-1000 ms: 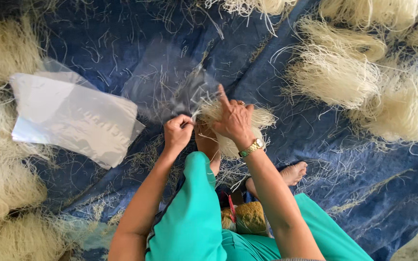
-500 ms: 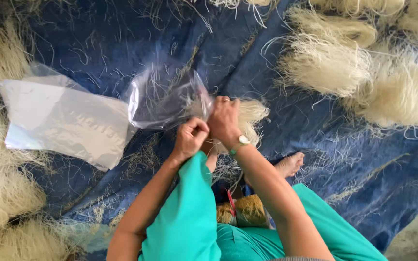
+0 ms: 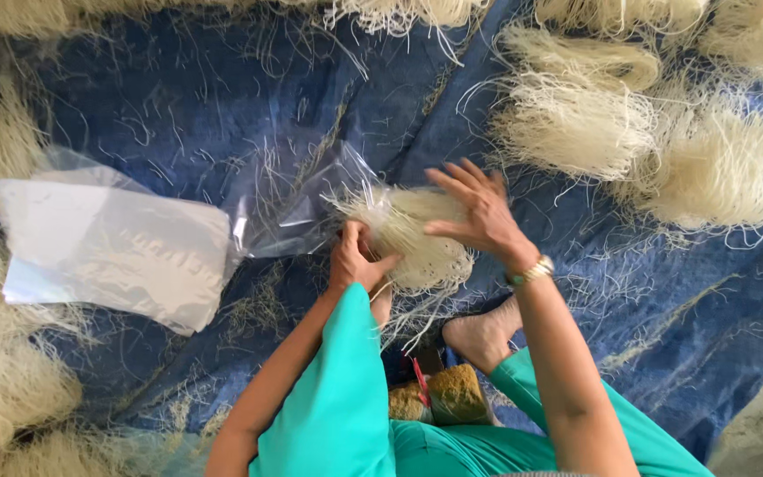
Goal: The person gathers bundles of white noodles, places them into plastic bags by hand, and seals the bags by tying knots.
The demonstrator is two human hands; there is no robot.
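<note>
A bundle of pale dried noodles (image 3: 417, 234) lies in front of me on the blue tarp (image 3: 178, 115). My left hand (image 3: 353, 261) pinches the mouth of a clear plastic bag (image 3: 298, 208) against the bundle's near left end. My right hand (image 3: 479, 210), fingers spread, rests flat on the bundle's right side, with a gold watch on its wrist. One end of the noodles sits at the bag's opening; how far inside it goes is unclear.
A stack of clear plastic bags (image 3: 108, 247) lies to the left. Heaps of dried noodles (image 3: 655, 150) ring the tarp at the right, top and left (image 3: 2, 397). My bare foot (image 3: 483, 334) and green-clothed knees are below the bundle.
Both hands were closed together at the bag's edge; now my right hand has opened and spread over the noodle bundle, and the bag has sunk lower against the noodles.
</note>
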